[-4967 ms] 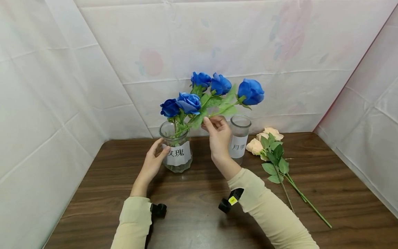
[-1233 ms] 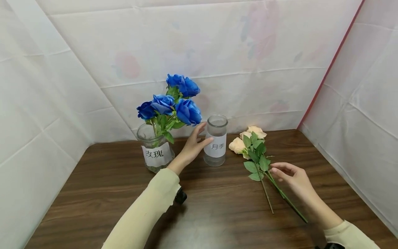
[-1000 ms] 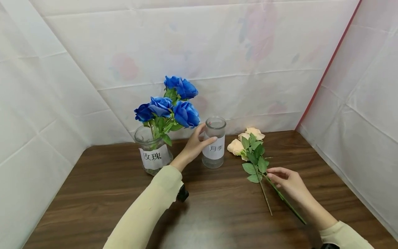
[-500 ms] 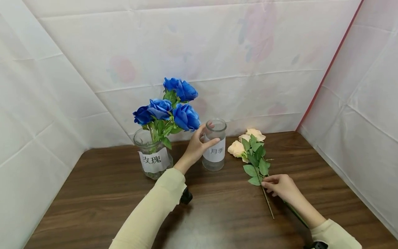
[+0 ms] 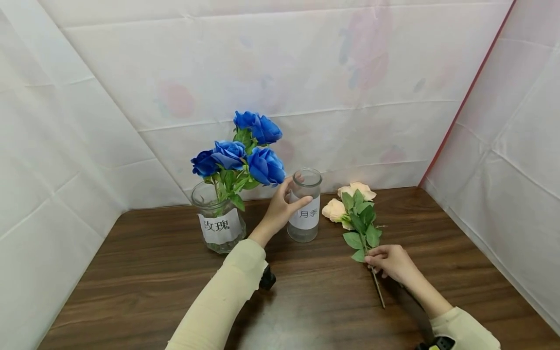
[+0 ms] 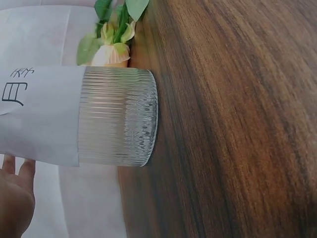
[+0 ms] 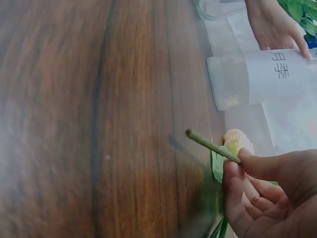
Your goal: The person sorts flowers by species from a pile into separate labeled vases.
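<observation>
My left hand (image 5: pixel 280 209) holds the narrow glass vase (image 5: pixel 305 233), thumb across its front and fingers behind. The vase stands upright with a white paper label; the left wrist view shows its ribbed glass base (image 6: pixel 119 116) on the table. My right hand (image 5: pixel 391 262) pinches the stem (image 5: pixel 378 289) of a peach artificial rose (image 5: pixel 334 210) between thumb and fingertips. In the right wrist view the cut stem end (image 7: pixel 198 136) sticks out past the thumb. Other peach blooms (image 5: pixel 360 190) and green leaves lie with it at the right.
A wider glass jar (image 5: pixel 223 233), labelled in white, stands left of the vase with several blue artificial roses (image 5: pixel 264 166) in it, one bloom leaning toward my left hand. White cloth walls (image 5: pixel 350 131) close in the back and sides of the brown wooden table (image 5: pixel 306 301).
Five seconds ago my right hand held a blue rose at the wide jar; that rose now stands in it. My left hand went from the jar to the vase, my right to the peach stem.
</observation>
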The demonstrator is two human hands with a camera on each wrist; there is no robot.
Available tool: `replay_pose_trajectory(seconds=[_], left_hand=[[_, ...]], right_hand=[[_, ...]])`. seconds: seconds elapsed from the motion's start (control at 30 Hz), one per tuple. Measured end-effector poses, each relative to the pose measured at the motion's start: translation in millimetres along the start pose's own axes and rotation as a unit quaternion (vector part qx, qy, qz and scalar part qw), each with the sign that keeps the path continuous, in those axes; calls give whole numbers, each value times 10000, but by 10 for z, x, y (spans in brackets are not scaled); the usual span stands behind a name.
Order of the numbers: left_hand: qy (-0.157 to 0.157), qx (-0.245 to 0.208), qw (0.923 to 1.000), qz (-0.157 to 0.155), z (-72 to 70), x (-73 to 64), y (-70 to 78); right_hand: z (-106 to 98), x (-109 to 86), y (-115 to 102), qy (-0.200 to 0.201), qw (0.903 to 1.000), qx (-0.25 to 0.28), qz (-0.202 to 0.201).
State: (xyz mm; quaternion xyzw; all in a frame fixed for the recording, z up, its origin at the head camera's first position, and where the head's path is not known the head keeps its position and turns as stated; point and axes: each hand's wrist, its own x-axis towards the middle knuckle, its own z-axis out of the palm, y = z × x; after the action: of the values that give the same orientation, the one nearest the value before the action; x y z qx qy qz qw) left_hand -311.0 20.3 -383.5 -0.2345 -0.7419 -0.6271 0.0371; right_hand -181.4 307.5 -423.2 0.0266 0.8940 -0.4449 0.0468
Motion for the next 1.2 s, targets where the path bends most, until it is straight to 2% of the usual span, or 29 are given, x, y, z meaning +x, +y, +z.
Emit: replay_pose_trajectory(seconds=[0.2,0.3,0.43,0.53,0.6,0.67,0.77,0.87,0.9,1.07,1.2], left_hand=[[-20,72,9999,-92,7,-10,-12],[-45,57,10000,-66,3,-11,-19],[-33,-29,10000,14,-6,-9,-36],[-13,-116,9999,48,-9,-5,-54],[11,-151,9999,45,-8,-5,-67],[-7,-191,9998,-23,-15,-23,-16],[36,-192,9996,-209,-10,-36,-6],[41,-194,9992,-339,-7,-48,5],[83,-180,9993,-331,4,-36,-47],[52,-241,9994,-248,15,-35,-57],[39,-266,9994,-223,25,-31,-50]], right_hand=[[-28,-56,-30,169,9974,635,-287],[-68,-73,-88,366,9964,661,-380],[-99,-70,-204,638,9946,765,-290],[-88,-46,-316,873,9887,1185,-269],[-70,-17,-401,1050,9804,1627,-368],[-50,16,-496,1218,9673,2161,-524],[-21,72,-647,1458,9403,2980,-757],[10,144,-802,1743,9075,3673,-1056],[21,169,-856,1853,8943,3899,-1180],[29,297,-1150,2221,8334,4722,-1818],[-17,406,-1397,2439,7994,5000,-2267]])
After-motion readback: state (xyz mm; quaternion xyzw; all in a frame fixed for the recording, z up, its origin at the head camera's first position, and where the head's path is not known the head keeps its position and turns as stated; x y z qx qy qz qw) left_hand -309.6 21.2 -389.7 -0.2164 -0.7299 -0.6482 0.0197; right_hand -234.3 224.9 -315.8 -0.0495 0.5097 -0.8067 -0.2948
